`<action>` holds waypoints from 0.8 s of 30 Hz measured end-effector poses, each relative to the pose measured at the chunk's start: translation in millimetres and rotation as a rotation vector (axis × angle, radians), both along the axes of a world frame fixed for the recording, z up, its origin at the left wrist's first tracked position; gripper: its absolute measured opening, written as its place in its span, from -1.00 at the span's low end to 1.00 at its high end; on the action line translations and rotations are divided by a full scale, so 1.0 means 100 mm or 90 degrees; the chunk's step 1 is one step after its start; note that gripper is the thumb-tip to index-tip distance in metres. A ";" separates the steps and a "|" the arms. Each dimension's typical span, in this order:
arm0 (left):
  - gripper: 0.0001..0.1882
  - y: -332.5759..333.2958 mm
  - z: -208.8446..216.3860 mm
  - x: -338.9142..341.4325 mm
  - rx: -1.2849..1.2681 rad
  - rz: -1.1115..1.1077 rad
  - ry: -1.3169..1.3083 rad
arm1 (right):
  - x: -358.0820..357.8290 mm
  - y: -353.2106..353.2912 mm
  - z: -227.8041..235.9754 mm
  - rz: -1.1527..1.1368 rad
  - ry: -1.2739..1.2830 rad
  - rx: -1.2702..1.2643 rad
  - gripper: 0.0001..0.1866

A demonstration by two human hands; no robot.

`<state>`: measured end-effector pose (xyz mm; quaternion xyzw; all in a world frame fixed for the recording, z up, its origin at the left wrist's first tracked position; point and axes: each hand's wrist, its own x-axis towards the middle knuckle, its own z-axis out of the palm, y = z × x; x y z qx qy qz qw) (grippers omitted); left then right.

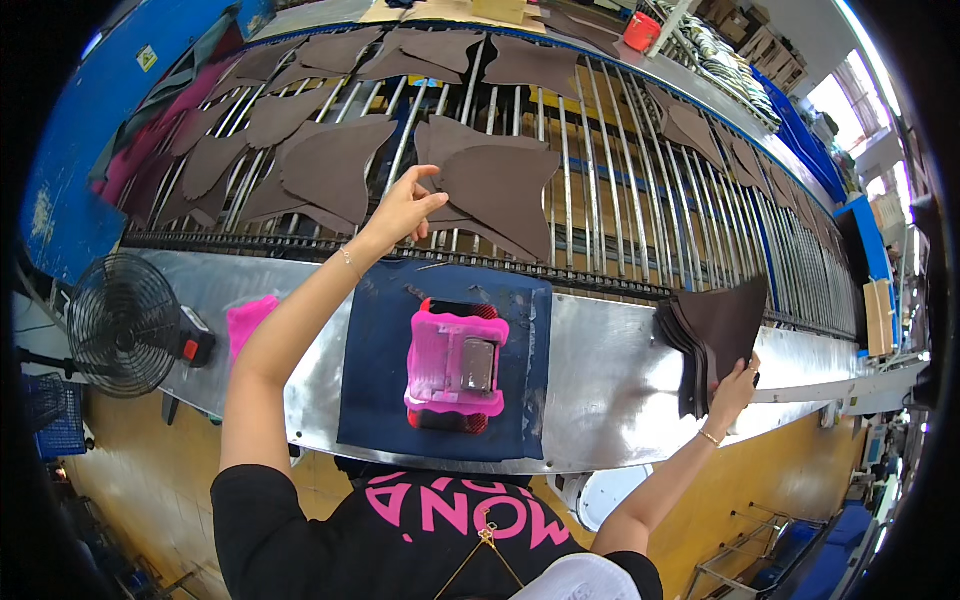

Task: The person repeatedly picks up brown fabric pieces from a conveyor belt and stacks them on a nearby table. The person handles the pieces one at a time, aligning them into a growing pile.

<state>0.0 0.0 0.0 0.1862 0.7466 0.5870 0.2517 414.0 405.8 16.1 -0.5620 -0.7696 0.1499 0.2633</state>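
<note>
My left hand (408, 208) reaches over the roller rack, its fingers apart and holding nothing. Just beyond its fingertips lie overlapping dark brown leather-like cut pieces (505, 185) on the metal rods. At the right end of the steel table, my right hand (735, 392) grips the lower edge of a similar dark brown piece (735, 310). That piece is on a fanned stack of matching pieces (682, 340). Between my arms, a pink plastic block (435, 360) with a grey rectangular insert (478, 364) rests on a red-and-black base (450, 421), over a dark blue sheet (375, 400).
More brown pieces (335, 170) lie in rows across the rack (600, 170). A black fan (122, 322) stands at the left beside a pink cloth (250, 322). The steel table (600, 390) borders the rack's chain (610, 283). A red bucket (641, 32) stands far back.
</note>
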 end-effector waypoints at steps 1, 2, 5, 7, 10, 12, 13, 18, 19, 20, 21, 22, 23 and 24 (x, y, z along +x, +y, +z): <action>-0.38 -0.01 0.07 0.06 0.031 -0.016 -0.007 | -0.15 -0.23 0.23 0.035 0.048 0.029 -0.61; -0.41 0.01 0.15 0.11 0.065 -0.036 -0.014 | -0.28 -0.44 0.42 0.066 0.097 0.061 -0.64; -0.38 -0.05 0.53 0.41 0.132 -0.069 0.028 | -0.60 -1.07 0.70 0.218 0.439 0.025 -0.66; -0.37 -0.06 0.57 0.61 0.154 -0.054 0.182 | -0.78 -1.37 0.78 0.304 0.538 -0.010 -0.67; -0.51 -0.19 0.75 0.88 0.293 -0.061 0.161 | -1.14 -1.94 0.83 0.493 0.619 -0.051 -0.71; -0.61 -0.52 1.05 0.96 0.222 -0.041 0.053 | -1.29 -2.30 0.80 0.592 0.668 -0.253 -0.79; -0.65 -0.68 1.18 0.98 0.191 -0.035 0.000 | -1.33 -2.36 0.74 0.620 0.601 -0.289 -0.78; -0.78 -1.47 1.19 0.99 0.209 0.192 0.231 | -1.55 -2.67 0.47 0.816 0.334 -0.143 -0.87; -0.80 -1.60 1.21 1.03 0.197 0.205 0.254 | -1.58 -2.74 0.46 0.835 0.321 -0.126 -0.88; -0.81 -1.68 1.23 1.07 0.184 0.217 0.278 | -1.61 -2.78 0.46 0.854 0.308 -0.109 -0.90; -0.81 -1.74 1.20 1.10 0.172 0.246 0.280 | -1.63 -2.81 0.44 0.867 0.297 -0.092 -0.91; -0.81 -1.78 1.16 1.13 0.160 0.275 0.281 | -1.65 -2.82 0.41 0.880 0.287 -0.075 -0.91; -0.81 -1.82 1.14 1.17 0.148 0.303 0.282 | -1.67 -2.84 0.38 0.891 0.276 -0.058 -0.92; -0.81 -1.84 1.14 1.22 0.121 0.291 0.280 | -1.70 -2.85 0.40 0.916 0.320 -0.028 -0.91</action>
